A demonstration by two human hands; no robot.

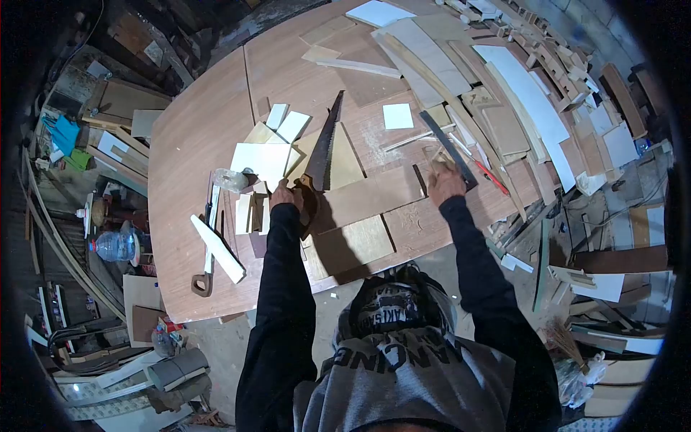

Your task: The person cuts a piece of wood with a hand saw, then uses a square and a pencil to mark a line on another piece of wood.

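Observation:
My left hand (286,195) is closed at the brown wooden handle of a handsaw (325,155), whose dark blade points away over the boards. Most of its grip is hidden by the handle. My right hand (444,181) rests low at the right end of a long light-brown board (371,193), its fingers stretched forward and apart. Right beside it lies a dark metal straightedge (448,147), slanting across the table. A thin plywood panel (353,248) lies nearer my body, partly in shadow.
White offcuts (263,160) and a clear plastic bottle (230,180) lie left of the saw. Further left is a second handsaw (209,263) under a white strip (219,248). Stacked boards (497,122) cover the table's right side, near a red-handled tool (493,178).

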